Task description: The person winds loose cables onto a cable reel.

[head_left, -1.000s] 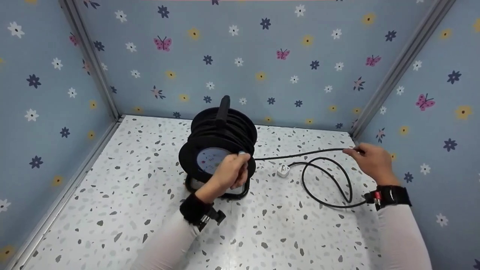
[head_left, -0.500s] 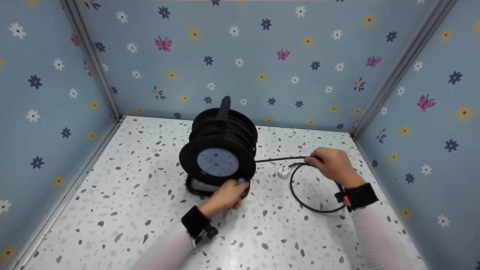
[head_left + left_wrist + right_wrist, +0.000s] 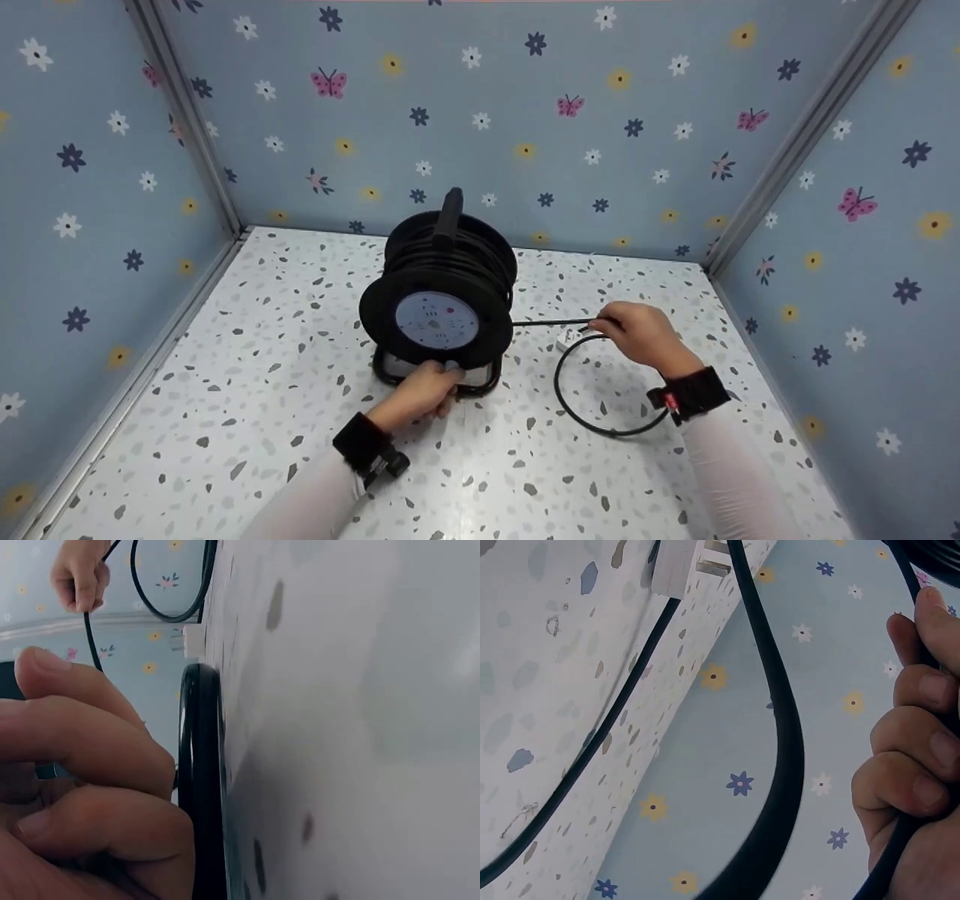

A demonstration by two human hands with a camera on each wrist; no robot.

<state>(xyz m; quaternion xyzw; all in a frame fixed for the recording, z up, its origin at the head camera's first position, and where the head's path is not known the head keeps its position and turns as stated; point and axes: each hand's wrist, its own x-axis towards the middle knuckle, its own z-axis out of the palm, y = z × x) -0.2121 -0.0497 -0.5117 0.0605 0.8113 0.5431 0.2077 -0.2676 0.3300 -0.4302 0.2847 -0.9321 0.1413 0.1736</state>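
A black cable reel (image 3: 439, 300) with a pale blue socket face (image 3: 437, 320) stands upright on its frame on the speckled floor. My left hand (image 3: 429, 381) grips a small knob (image 3: 452, 367) at the lower rim of the reel's front disc; in the left wrist view its curled fingers (image 3: 90, 765) lie beside the black rim (image 3: 201, 780). To the reel's right, my right hand (image 3: 634, 331) grips the black cable (image 3: 547, 322), fingers (image 3: 915, 742) wrapped round it. The slack forms a loop (image 3: 592, 424) on the floor, ending at a white plug (image 3: 566, 341).
Blue flowered walls (image 3: 525, 112) close in the speckled floor (image 3: 262, 375) on three sides, with metal corner posts (image 3: 810, 127) at back left and back right. A black carry handle (image 3: 448, 214) sticks up from the top of the reel.
My left hand has swung with the knob from the disc's right side down to its bottom. My right hand has slid left along the cable toward the reel, and the loop has shrunk.
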